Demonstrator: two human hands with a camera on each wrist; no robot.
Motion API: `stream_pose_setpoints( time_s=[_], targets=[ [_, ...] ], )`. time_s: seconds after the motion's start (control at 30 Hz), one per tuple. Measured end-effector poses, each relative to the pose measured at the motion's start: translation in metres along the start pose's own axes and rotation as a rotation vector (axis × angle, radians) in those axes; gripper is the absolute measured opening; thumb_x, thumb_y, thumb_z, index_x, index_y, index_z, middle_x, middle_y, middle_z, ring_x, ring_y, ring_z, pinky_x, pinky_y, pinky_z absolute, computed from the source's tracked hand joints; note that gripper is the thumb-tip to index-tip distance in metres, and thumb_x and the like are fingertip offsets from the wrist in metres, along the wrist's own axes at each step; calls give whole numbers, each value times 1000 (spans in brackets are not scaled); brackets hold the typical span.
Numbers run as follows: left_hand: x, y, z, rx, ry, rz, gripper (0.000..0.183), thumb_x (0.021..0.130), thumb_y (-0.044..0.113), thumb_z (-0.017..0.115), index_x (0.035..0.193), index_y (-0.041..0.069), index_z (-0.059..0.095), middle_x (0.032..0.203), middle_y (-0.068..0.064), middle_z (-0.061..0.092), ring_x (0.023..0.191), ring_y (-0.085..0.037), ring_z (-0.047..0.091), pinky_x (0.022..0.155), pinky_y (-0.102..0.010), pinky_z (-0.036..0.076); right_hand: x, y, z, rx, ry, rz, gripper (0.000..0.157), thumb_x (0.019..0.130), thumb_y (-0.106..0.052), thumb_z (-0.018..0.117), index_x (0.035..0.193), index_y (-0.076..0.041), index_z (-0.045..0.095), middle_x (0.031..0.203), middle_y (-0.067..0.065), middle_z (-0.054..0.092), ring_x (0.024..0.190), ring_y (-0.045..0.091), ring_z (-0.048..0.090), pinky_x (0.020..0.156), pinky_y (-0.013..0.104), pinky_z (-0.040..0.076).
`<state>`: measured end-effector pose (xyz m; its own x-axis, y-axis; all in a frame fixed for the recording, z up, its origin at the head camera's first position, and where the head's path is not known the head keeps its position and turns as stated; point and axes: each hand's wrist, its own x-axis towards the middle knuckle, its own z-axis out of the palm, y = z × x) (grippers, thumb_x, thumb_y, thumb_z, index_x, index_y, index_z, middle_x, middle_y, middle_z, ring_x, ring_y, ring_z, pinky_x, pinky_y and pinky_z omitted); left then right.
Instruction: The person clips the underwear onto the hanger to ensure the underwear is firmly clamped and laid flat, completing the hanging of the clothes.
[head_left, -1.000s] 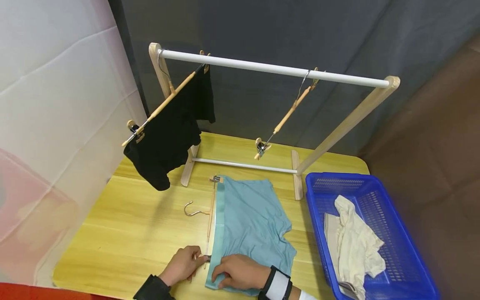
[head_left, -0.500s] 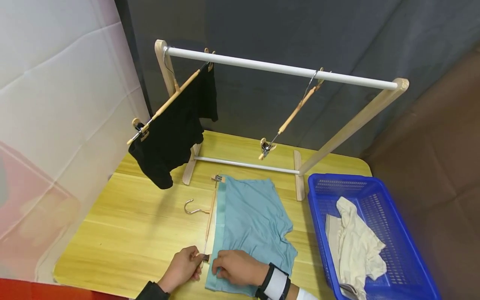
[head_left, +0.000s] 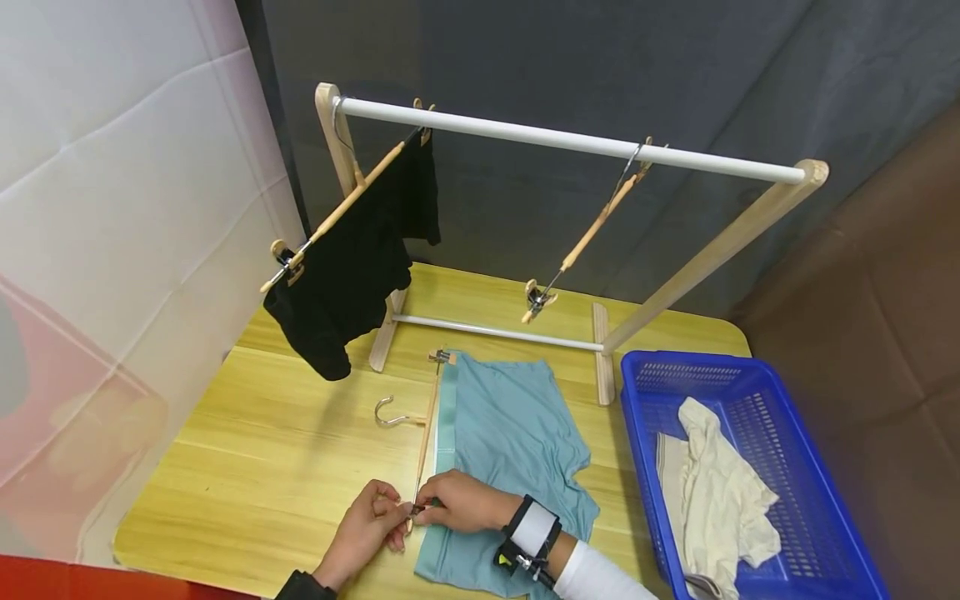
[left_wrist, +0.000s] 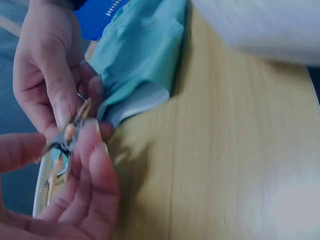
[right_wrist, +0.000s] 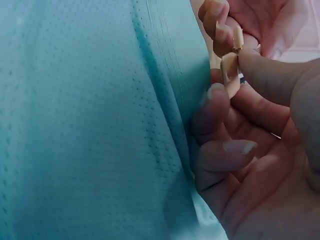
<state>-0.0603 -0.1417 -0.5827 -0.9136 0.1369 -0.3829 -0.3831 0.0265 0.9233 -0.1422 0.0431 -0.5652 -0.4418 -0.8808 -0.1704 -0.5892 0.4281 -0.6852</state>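
Note:
A wooden clip hanger [head_left: 427, 442] lies on the table along the waistband of a pair of teal shorts [head_left: 517, 433]. Its far clip [head_left: 441, 357] bites the waistband's far corner, and its metal hook points left. At the near end, my left hand [head_left: 366, 527] pinches the handles of the near clip [left_wrist: 70, 132] between thumb and fingers. My right hand [head_left: 471, 502] reaches over the shorts and holds the same clip's pale jaw piece [right_wrist: 230, 75] between thumb and forefinger. In the right wrist view the waistband edge runs right beside those right fingers.
Behind stands a rack with a white rail [head_left: 525, 136]. Black shorts [head_left: 360, 258] hang at its left on a hanger, and a bare clip hanger [head_left: 592, 229] hangs farther right. A blue basket [head_left: 806, 467] at the right holds cream cloth garments [head_left: 723, 492].
My right hand has left the shorts' near waistband and moved up and left to the near clip. My left hand has stayed at the clip. The head view has shifted slightly.

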Motion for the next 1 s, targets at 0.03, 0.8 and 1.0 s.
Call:
stream_pose_setpoints(
  time_s=[0.03,0.8,1.0],
  targets=[
    [0,0,0,6,-1,3,29,96,16,60,101,-7,44,69,-12,62,52,-21,60,51,-31,51,0,0,1,14,2,-2,13,94,-28,62,93,-17,70,79,-15,58,68,-7,49,61,9,39],
    [3,-7,3,34,-42,-102,61,98,50,44,87,-5,69,54,2,50,46,-8,44,45,-23,38,-11,4,-8,-93,99,17,21,88,-25,69,108,-16,66,110,-5,52,76,2,51,66,15,42],
    [4,-8,-3,6,-109,-74,62,101,47,38,92,-7,67,68,-8,65,58,-13,60,55,-28,49,-11,14,-16,-285,33,-26,37,74,-34,78,107,-23,65,122,-4,41,66,3,46,59,13,39]
  ],
)
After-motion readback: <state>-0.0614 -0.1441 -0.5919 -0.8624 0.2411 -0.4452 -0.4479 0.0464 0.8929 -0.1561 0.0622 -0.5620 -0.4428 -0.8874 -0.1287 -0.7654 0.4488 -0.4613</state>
